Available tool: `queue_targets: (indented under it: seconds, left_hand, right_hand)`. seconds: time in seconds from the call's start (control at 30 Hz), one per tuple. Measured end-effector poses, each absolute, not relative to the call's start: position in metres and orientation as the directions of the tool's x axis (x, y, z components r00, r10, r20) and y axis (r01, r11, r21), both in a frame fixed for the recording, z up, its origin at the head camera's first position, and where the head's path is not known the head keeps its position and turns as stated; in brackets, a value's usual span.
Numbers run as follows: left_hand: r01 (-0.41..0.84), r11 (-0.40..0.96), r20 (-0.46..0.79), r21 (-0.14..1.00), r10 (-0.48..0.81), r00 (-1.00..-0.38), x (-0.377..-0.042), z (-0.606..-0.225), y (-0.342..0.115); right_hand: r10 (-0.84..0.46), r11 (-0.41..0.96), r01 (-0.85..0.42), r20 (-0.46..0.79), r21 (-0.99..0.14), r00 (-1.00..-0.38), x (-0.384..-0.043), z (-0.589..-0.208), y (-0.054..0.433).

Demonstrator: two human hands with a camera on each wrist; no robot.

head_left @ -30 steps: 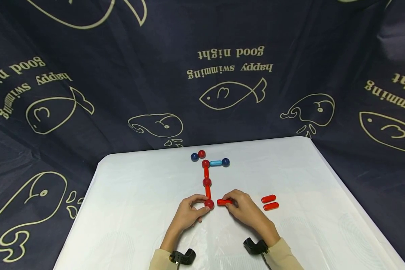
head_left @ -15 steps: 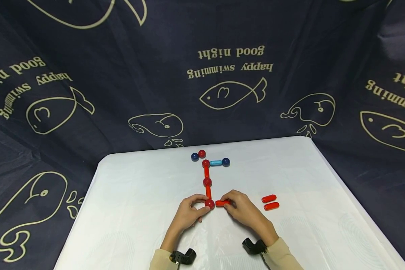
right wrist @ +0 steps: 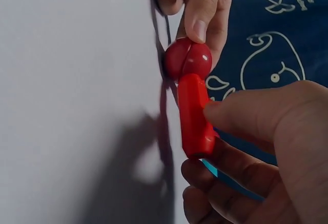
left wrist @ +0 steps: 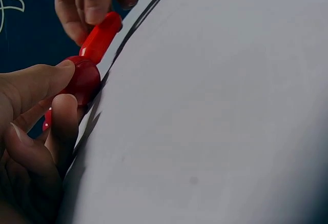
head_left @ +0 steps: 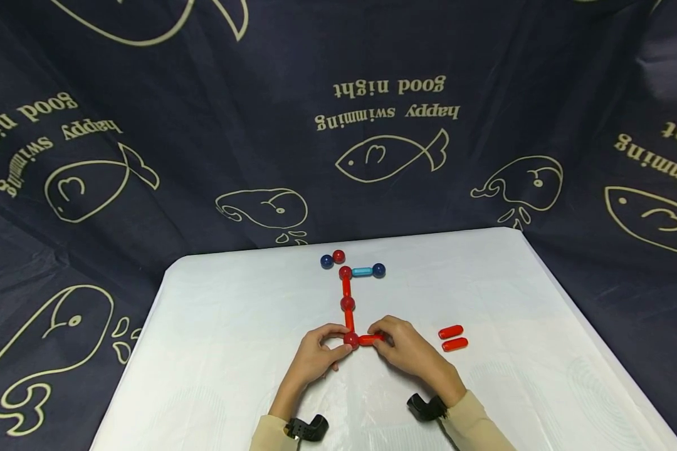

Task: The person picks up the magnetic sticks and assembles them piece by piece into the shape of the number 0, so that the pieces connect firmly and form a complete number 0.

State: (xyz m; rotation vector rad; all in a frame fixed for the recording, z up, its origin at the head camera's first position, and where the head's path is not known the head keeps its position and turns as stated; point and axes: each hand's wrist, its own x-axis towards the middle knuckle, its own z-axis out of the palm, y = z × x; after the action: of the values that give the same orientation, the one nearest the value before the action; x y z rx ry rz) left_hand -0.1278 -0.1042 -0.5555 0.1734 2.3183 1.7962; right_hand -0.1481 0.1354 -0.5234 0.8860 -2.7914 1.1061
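My left hand (head_left: 314, 355) pinches the dark red ball (head_left: 351, 340) at the near end of a line of red balls and rods. In the left wrist view its thumb lies on that ball (left wrist: 84, 80). My right hand (head_left: 409, 351) grips a bright red rod (right wrist: 195, 114) between thumb and fingers. The rod's left end touches the ball, pointing sideways from the line. Behind them, a red rod (head_left: 349, 321) leads to a middle red ball (head_left: 347, 303), then another red rod (head_left: 346, 287) and a far red ball (head_left: 345, 272).
A light blue rod (head_left: 362, 272) joins the far red ball to a dark blue ball (head_left: 378, 270). Behind lie a loose blue ball (head_left: 326, 261) and red ball (head_left: 339, 256). Two red rods (head_left: 455, 344) rest right of my right hand on the white table (head_left: 231, 313).
My right hand has moved slightly left with the red rod, closing the gap until the rod touches the near red ball. My left hand keeps its hold.
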Motion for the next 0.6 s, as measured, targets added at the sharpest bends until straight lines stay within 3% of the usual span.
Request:
queue_targets:
  seconds: [0.37,0.6]
  left_hand:
    - [-0.03,0.245,-0.083,0.969,0.21,-0.974,-0.128,-0.555,-0.104]
    - [-0.043,0.261,-0.102,0.964,0.214,-0.971,-0.129,-0.555,-0.105]
  right_hand:
    - [-0.629,0.625,-0.591,0.118,-0.51,-0.768,-0.176,-0.485,0.127]
    - [-0.713,0.567,-0.63,0.066,-0.532,-0.698,-0.198,-0.468,0.112]
